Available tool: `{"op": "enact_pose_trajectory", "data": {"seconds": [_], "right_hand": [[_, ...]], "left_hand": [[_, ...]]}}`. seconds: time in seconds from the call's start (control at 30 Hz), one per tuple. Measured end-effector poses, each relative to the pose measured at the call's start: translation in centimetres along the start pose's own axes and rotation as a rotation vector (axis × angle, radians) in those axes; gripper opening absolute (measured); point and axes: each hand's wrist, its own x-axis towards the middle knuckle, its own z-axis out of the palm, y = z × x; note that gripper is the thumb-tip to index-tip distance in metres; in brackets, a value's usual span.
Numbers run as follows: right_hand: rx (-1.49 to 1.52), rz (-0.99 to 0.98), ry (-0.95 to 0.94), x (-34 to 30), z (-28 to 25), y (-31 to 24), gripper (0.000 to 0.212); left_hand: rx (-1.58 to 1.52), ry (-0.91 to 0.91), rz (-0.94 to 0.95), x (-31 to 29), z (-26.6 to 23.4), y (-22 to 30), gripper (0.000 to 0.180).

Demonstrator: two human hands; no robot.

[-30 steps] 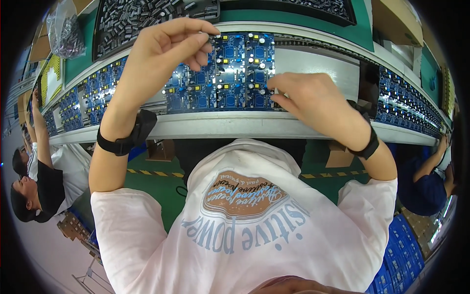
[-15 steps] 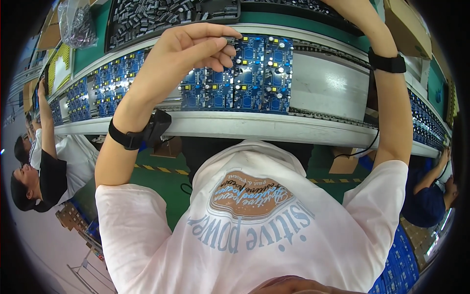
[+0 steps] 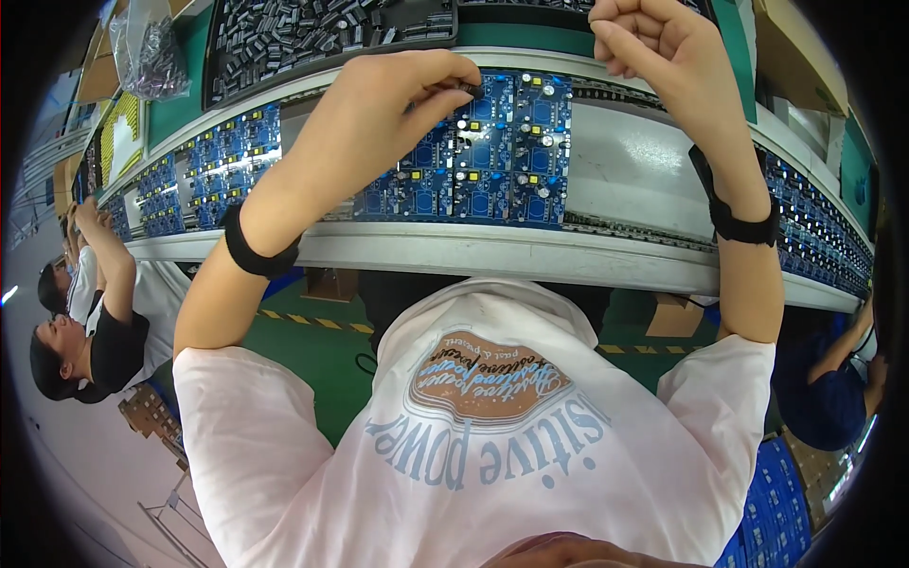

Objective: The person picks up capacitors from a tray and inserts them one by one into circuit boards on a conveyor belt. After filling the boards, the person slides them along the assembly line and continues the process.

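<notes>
My left hand (image 3: 402,99) reaches over a panel of blue circuit boards (image 3: 485,194). Its thumb and index finger pinch together at the panel's far edge, with a small dark component partly visible between them. Yellow blocks and pale round capacitors dot the boards. Farther right, beyond the panel, my right hand (image 3: 663,47) is raised over the far rail of the conveyor, fingers curled in toward the thumb. Whatever those fingers hold, if anything, is hidden or too small to name.
A black tray (image 3: 453,30) of loose dark cylindrical capacitors lies behind the conveyor rail (image 3: 426,242). More board panels (image 3: 232,156) sit to the left. A clear bag of parts (image 3: 151,57) rests at far left, a cardboard box (image 3: 800,57) at far right. Co-workers flank both sides.
My right hand has come back from the far upper right toward the conveyor. My left fingertips have shifted slightly right and nearer, onto the board panel's far edge.
</notes>
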Motion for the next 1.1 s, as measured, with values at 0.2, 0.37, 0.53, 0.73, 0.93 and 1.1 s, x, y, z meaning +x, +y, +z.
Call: {"op": "enact_pose_trajectory", "data": {"seconds": [0.2, 0.37, 0.53, 0.73, 0.93, 1.1], "right_hand": [[-0.663, 0.779, 0.465, 0.8, 3.2, -3.7, 0.007], [-0.642, 0.804, 0.494, 0.8, 3.5, -3.9, 0.008], [-0.562, 0.827, 0.501, 0.4, 3.5, -3.6, 0.012], [-0.486, 0.83, 0.5, 0.1, 3.5, -3.4, 0.016], [-0.67, 0.796, 0.475, -0.1, 4.1, -3.1, 0.013], [-0.745, 0.781, 0.489, -0.5, 4.9, -2.5, 0.007]], "left_hand": [[0.374, 0.106, 0.261, 0.5, 1.4, -0.6, 0.015], [0.416, 0.101, 0.252, 0.9, 1.5, -0.5, 0.017], [0.532, 0.044, 0.365, 0.8, 1.4, -0.8, 0.02], [0.568, -0.002, 0.365, 1.3, 1.4, -0.6, 0.023], [0.421, 0.155, 0.399, 1.8, 1.1, -0.6, 0.021], [0.516, 0.303, 0.081, 3.4, -3.4, -2.5, 0.018]]}}
